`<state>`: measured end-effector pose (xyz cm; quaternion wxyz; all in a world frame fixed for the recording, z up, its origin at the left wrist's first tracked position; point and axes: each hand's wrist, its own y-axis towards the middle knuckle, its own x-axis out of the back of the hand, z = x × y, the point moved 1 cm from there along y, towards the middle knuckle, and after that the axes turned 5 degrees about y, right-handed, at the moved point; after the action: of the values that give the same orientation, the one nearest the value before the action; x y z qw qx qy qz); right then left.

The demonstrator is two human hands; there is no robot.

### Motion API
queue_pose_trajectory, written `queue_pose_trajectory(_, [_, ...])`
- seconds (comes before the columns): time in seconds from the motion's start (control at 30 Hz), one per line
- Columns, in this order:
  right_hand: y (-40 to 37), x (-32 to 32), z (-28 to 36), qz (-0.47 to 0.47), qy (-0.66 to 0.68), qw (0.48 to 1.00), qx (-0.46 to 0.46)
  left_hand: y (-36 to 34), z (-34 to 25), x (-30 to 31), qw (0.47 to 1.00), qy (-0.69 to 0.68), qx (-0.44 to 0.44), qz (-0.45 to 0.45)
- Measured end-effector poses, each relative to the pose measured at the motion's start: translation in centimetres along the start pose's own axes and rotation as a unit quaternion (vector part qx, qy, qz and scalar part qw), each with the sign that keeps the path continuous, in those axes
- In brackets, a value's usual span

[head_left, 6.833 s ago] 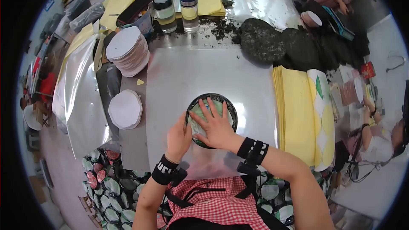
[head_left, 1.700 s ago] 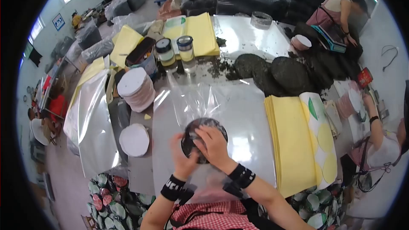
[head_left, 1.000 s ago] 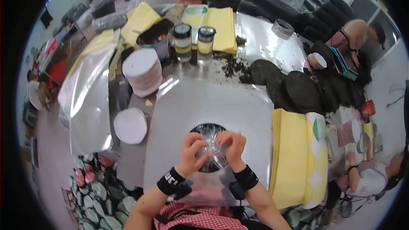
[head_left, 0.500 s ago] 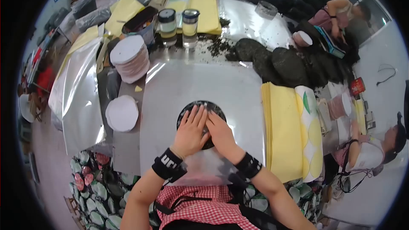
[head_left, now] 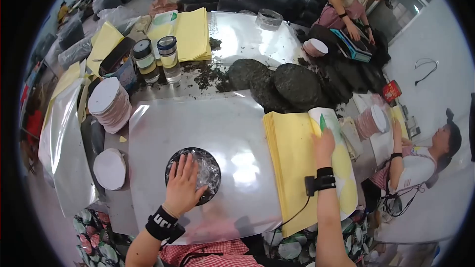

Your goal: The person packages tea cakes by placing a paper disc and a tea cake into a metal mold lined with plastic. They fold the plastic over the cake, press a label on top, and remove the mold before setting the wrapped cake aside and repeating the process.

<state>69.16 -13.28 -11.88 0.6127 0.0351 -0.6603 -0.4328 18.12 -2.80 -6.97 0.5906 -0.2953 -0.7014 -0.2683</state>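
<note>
Left hand (head_left: pixel 182 188) laid flat, fingers extended and slightly parted, over a plastic-wrapped dark disc (head_left: pixel 210 170). Disc lies on the clear sheet (head_left: pixel 222 123), on the counter (head_left: pixel 118 212). Right hand (head_left: pixel 324 147) at the printed label sheets (head_left: pixel 347 168), by the yellow paper stack (head_left: pixel 292 168); cannot tell whether its fingers pinch one.

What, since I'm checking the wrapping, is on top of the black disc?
Crinkled clear film lies over the black disc, and the left hand rests on it. Whatever is beneath the hand is covered.
</note>
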Motion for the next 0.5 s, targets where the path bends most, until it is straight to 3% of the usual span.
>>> queue_pose_trajectory(0.07, [1.1, -0.4, -3.8, 0.025, -0.05, 0.998, 0.004, 0.0, 0.0, 0.1, 1.0, -0.01, -0.002, 0.017])
queue_pose_trajectory(0.13, [2.4, 0.7, -4.1, 0.114, 0.063, 0.986, -0.101, 0.0, -0.3, 0.0, 1.0, -0.009, 0.003, 0.029])
queue_pose_trajectory(0.23, [4.2, 2.7, -4.4, 0.09, 0.178, 0.965, -0.17, -0.1, -0.1, 0.0, 1.0, 0.008, -0.006, 0.015])
queue_pose_trajectory(0.3, [2.7, 7.2, 4.9, 0.098, 0.238, 0.956, -0.144, 0.0, -0.2, 0.2, 1.0, -0.006, -0.002, 0.015])
queue_pose_trajectory(0.37, [-3.6, 10.7, 16.1, 0.129, 0.271, 0.952, -0.06, -0.1, -0.1, 0.6, 1.0, -0.016, -0.005, 0.007])
queue_pose_trajectory(0.4, [-7.6, 11.6, 20.0, 0.168, 0.347, 0.922, -0.04, -0.2, -0.1, 0.6, 1.0, -0.011, -0.013, 0.004])
queue_pose_trajectory(0.43, [-9.7, 14.0, 24.3, 0.151, 0.37, 0.913, 0.084, -0.3, -0.1, 0.2, 1.0, -0.01, -0.003, -0.027])
queue_pose_trajectory(0.47, [-12.9, 12.5, 26.3, 0.152, 0.392, 0.897, 0.141, -0.1, 0.3, -0.2, 0.999, 0.0, 0.005, -0.032])
queue_pose_trajectory(0.5, [-14.5, 12.4, 28.6, 0.198, 0.439, 0.864, 0.143, -0.1, 0.6, -0.7, 0.999, -0.004, -0.016, -0.037])
